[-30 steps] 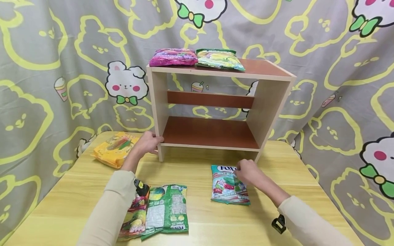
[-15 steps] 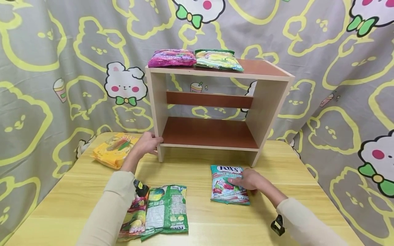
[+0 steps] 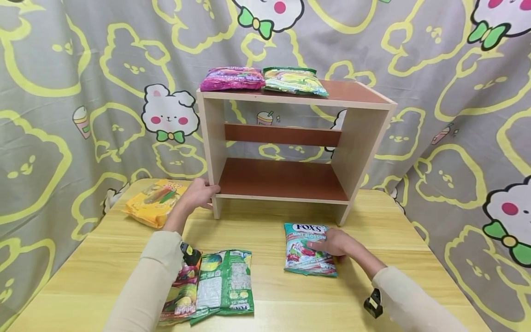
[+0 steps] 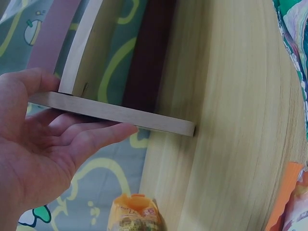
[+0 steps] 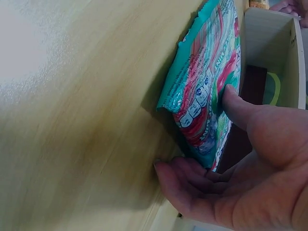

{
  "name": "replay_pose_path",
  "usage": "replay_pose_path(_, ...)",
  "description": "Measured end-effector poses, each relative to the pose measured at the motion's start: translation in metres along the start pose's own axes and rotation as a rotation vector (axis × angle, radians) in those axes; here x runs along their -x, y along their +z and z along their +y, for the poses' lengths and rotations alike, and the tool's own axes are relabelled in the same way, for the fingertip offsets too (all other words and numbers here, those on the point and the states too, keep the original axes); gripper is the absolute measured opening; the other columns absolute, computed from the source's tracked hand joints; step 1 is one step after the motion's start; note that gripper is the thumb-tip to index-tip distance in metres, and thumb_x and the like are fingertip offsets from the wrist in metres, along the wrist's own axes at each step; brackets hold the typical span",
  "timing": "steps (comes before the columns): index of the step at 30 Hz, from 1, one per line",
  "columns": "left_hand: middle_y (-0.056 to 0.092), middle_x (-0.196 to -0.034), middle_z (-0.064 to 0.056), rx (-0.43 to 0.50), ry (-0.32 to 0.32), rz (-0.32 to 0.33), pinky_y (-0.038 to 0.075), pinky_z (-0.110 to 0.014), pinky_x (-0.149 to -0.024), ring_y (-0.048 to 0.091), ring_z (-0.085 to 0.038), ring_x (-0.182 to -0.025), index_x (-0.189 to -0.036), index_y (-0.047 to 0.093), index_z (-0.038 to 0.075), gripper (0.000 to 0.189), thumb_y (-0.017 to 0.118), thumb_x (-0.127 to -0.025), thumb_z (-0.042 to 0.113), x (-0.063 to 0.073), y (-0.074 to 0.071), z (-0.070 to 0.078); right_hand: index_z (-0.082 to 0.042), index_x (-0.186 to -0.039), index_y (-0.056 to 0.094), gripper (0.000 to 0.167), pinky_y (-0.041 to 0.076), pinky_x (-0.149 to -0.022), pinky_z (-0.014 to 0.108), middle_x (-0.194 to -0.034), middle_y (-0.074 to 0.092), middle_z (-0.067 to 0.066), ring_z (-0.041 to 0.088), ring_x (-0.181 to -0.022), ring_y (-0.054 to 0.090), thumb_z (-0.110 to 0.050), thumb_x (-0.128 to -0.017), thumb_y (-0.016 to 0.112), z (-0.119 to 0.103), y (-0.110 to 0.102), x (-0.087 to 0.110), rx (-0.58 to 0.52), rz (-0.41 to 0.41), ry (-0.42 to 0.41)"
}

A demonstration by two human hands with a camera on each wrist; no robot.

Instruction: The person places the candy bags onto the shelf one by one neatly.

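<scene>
A small two-tier wooden shelf (image 3: pixel 286 177) stands on the table. My left hand (image 3: pixel 200 192) grips its left side panel (image 4: pixel 120 114) at the lower board, thumb on the inner side and fingers behind the panel. In front of the shelf's right leg lies a teal bag of Fox's candy (image 3: pixel 307 260). My right hand (image 3: pixel 338 242) holds this bag by its right edge. In the right wrist view, the thumb presses on the printed face while the other fingers curl under the edge, their tips close over the table.
Purple (image 3: pixel 232 78) and green-yellow (image 3: pixel 294 80) candy bags lie on the shelf top. A yellow bag (image 3: pixel 155 203) is at the back left. Green (image 3: pixel 224 283) and red (image 3: pixel 180 297) bags lie front left, the red partly behind the left sleeve. A patterned curtain (image 3: pixel 456 115) hangs behind.
My right hand has moved from the candy bag's upper right corner down to its right edge, thumb now over the face. My left hand stays on the shelf.
</scene>
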State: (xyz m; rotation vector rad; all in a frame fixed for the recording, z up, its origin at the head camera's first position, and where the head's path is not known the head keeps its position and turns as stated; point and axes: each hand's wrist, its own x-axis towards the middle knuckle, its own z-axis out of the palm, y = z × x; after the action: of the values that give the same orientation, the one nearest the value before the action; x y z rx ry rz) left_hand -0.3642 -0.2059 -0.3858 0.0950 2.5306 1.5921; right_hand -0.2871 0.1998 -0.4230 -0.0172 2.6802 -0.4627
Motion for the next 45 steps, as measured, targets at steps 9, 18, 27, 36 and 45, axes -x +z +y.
replay_pose_path(9, 0.054, -0.131, -0.030, 0.004, -0.004, -0.002, 0.063, -0.045, -0.082, 0.059, -0.048, -0.120, -0.130, 0.055, -0.013, 0.046, 0.051, -0.100, 0.021, 0.000, 0.000, -0.001, 0.009, -0.107, 0.057, 0.061, 0.050, -0.052, 0.030, -0.080, 0.052, 0.010, 0.020, -0.062, 0.056, -0.047, -0.089, 0.075, -0.002, 0.004, 0.001, -0.079, 0.097, -0.041)
replay_pose_path(18, 0.054, -0.132, -0.031, -0.001, -0.005, -0.001, 0.063, -0.045, -0.083, 0.059, -0.048, -0.120, -0.130, 0.055, -0.013, 0.046, 0.050, -0.100, 0.021, 0.000, -0.001, -0.001, 0.014, -0.115, 0.049, 0.069, 0.041, -0.060, 0.030, -0.080, 0.049, 0.011, 0.022, -0.071, 0.049, -0.040, -0.085, 0.082, -0.006, 0.005, -0.001, -0.134, 0.205, -0.063)
replay_pose_path(27, 0.056, -0.128, -0.030, -0.009, -0.004, 0.003, 0.063, -0.044, -0.082, 0.062, -0.040, -0.112, -0.128, 0.056, -0.013, 0.045, 0.051, -0.101, 0.022, 0.000, -0.001, -0.001, 0.016, -0.125, 0.043, 0.076, 0.048, -0.062, 0.033, -0.084, 0.056, 0.015, 0.024, -0.074, 0.054, -0.030, -0.082, 0.085, -0.016, 0.000, 0.001, -0.207, 0.309, -0.128)
replay_pose_path(36, 0.056, -0.130, -0.031, -0.007, 0.003, 0.002, 0.062, -0.047, -0.086, 0.062, -0.041, -0.115, -0.131, 0.055, -0.013, 0.046, 0.051, -0.101, 0.022, 0.002, 0.000, 0.002, 0.008, -0.107, 0.063, 0.046, 0.044, -0.054, 0.028, -0.069, 0.056, 0.008, 0.018, -0.060, 0.054, -0.024, -0.082, 0.084, -0.018, -0.002, 0.004, -0.240, 0.365, -0.185)
replay_pose_path(45, 0.054, -0.135, -0.034, -0.002, 0.004, -0.001, 0.062, -0.047, -0.085, 0.060, -0.047, -0.122, -0.134, 0.053, -0.014, 0.049, 0.050, -0.100, 0.022, 0.001, 0.000, 0.001, 0.003, -0.097, 0.065, 0.037, 0.040, -0.052, 0.026, -0.067, 0.053, 0.007, 0.018, -0.060, 0.052, -0.023, -0.080, 0.086, -0.021, -0.001, 0.005, -0.219, 0.401, -0.204)
